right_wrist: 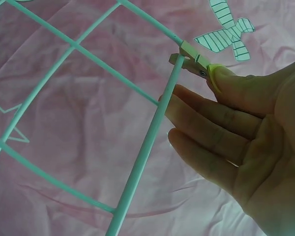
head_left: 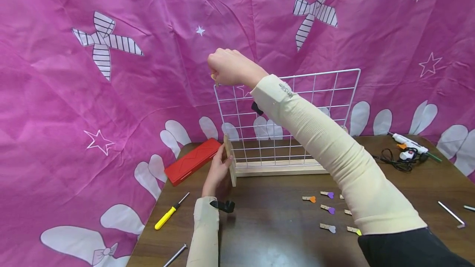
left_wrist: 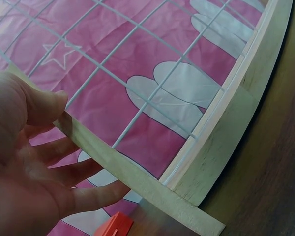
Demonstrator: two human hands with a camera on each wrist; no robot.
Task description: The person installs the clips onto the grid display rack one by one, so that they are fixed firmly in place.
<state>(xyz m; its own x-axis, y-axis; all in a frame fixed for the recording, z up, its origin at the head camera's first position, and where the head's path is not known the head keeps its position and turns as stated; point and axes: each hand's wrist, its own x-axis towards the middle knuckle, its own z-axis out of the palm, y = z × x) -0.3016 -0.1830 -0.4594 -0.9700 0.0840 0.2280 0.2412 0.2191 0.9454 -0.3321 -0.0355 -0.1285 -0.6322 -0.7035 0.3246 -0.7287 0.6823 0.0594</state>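
Note:
A white wire grid (head_left: pixel 326 73) stands upright in a wooden base (head_left: pixel 278 171). My left hand (head_left: pixel 218 168) grips the base's left upright end piece (left_wrist: pixel 118 164), thumb on one side and fingers on the other. At the grid's top left corner, my right hand (head_left: pixel 235 67) pinches a small wooden clothespin (right_wrist: pixel 195 58) with a yellow decoration under the thumb. The clothespin's jaws straddle the corner wire, and the other fingers lie beside the side wire. Several heart-tipped clothespins (head_left: pixel 328 209) lie on the table in front of the grid, some hidden by my right sleeve.
Left of the grid lies a red case (head_left: pixel 193 162), with a yellow-handled screwdriver (head_left: pixel 167 217) and a metal rod (head_left: pixel 175 254) nearer. A white glue gun (head_left: pixel 410 143) with a black cord sits at the back right. A bent metal rod (head_left: pixel 450 213) lies at right.

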